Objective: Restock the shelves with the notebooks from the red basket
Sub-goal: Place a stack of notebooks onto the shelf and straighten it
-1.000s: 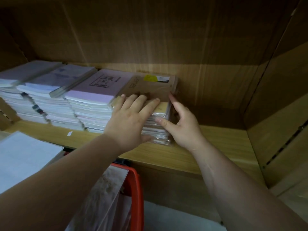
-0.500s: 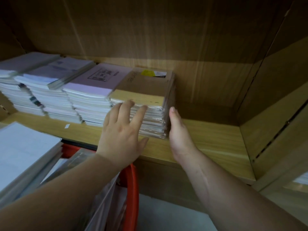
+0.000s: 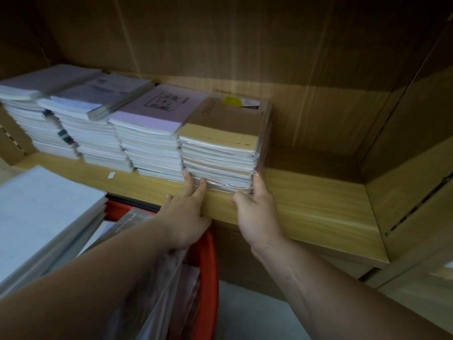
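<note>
Near-left pile: a stack of pale notebooks sits at the lower left, nearer the camera than the shelf.
Shelf stacks: three stacks of white and lilac notebooks stand side by side on the wooden shelf.
Red basket: the red basket is below the shelf edge, with plastic-wrapped notebooks inside.
Left hand: the left hand reaches up, fingers together and extended, fingertips pressed against the lower front of the kraft stack.
Kraft stack: the plastic-wrapped brown-cover notebooks stand rightmost in the row, touching the lilac stack.
Right hand: the right hand cups the stack's lower right corner, thumb at the front, fingers along the side.
</note>
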Available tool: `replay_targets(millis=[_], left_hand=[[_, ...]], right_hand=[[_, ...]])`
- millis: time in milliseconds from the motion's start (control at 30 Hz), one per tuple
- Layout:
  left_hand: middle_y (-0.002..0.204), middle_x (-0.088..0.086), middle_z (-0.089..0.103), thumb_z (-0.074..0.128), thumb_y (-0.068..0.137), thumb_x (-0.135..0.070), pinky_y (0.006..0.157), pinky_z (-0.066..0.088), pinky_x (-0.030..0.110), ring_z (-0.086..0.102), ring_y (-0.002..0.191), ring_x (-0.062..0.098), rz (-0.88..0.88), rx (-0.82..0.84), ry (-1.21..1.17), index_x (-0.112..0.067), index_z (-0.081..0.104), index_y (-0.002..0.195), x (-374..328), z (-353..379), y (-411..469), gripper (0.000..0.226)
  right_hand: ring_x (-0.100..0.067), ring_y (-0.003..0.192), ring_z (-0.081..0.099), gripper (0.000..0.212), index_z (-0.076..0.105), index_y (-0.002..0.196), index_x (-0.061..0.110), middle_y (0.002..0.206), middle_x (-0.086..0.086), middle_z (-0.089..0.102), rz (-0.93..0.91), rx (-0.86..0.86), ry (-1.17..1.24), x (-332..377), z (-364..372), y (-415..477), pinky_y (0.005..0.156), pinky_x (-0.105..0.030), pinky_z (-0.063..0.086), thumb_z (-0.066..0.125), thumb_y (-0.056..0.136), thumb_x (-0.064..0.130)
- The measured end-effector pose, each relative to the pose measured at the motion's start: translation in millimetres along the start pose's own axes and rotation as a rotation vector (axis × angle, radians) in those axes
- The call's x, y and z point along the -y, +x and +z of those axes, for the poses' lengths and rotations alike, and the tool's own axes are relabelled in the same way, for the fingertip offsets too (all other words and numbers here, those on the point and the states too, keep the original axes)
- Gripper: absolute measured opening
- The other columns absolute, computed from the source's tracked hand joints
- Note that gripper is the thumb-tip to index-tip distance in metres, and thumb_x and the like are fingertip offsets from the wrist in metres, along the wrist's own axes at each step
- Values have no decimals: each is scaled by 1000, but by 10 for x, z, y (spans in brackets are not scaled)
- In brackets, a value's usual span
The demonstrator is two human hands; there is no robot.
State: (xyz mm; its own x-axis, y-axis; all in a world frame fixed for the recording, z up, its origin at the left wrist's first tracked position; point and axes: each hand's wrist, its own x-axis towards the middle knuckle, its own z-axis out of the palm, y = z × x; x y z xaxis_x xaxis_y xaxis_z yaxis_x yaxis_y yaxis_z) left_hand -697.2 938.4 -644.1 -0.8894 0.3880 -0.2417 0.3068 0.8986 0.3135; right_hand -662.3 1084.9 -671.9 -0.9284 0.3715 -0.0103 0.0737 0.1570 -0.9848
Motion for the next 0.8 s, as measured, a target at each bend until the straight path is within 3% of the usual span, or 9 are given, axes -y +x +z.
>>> replay_targets(millis=[100,200,267,333,433,533,633,733,800], left_hand=[[163,15,-33,53,96,-29,125,2,52,5,155,36,-24,15,2,-21,-12,160,0,36,27,92],[166,8,-26,52,98,-25,126,10,46,11,155,38,-44,7,-75,-27,-4,162,19,-83,-95,85],[170,4,-10,51,100,-23,123,13,32,10,156,29,-35,-25,-127,-26,7,162,74,-251,-294,77],[169,1,12,53,101,-25,118,14,23,9,156,15,-11,-87,-157,-24,19,162,201,-437,-598,70],[157,-2,40,60,94,-37,115,28,24,36,146,15,-4,-196,-134,-28,39,154,481,-585,-1170,64],[139,-7,58,62,91,-43,102,41,23,58,124,14,-74,-245,-130,-32,53,143,710,-531,-1648,54],[134,-10,58,54,86,-52,99,45,25,59,117,11,-106,-250,-138,-35,50,144,802,-398,-1908,61],[142,-9,53,61,92,-46,96,40,22,56,122,13,-169,-273,-107,-34,40,152,896,-238,-2024,64],[144,-8,52,62,92,-46,94,39,22,56,123,14,-211,-286,-111,-36,35,155,972,-156,-2076,69]], right_hand=[[-19,140,46,76,40,151,31,152,5,50,-25,27,-22,35,-15,0,119,-47,35,54,77,29],[-17,136,48,74,40,149,32,148,5,53,-16,27,-17,53,-17,-28,118,-46,35,54,76,29],[-17,138,47,74,37,151,35,150,5,51,5,-23,-4,60,1,-93,118,-48,35,56,79,33],[-17,149,33,79,23,158,36,163,4,32,11,-90,-22,189,40,-275,123,-48,27,59,88,37],[-10,149,25,79,16,162,33,166,8,19,-36,-103,14,415,115,-706,122,-34,23,61,97,23],[-6,147,30,84,24,156,47,163,15,25,52,48,75,514,284,-1198,121,-37,27,65,83,49],[-2,135,45,90,42,145,52,149,19,48,248,241,87,436,478,-1548,116,-41,38,65,59,65],[12,109,58,40,59,112,62,116,35,63,315,332,129,347,578,-1656,99,-23,45,77,82,42],[16,104,54,51,47,128,60,114,43,53,330,380,139,262,606,-1612,92,-15,39,72,93,33]])
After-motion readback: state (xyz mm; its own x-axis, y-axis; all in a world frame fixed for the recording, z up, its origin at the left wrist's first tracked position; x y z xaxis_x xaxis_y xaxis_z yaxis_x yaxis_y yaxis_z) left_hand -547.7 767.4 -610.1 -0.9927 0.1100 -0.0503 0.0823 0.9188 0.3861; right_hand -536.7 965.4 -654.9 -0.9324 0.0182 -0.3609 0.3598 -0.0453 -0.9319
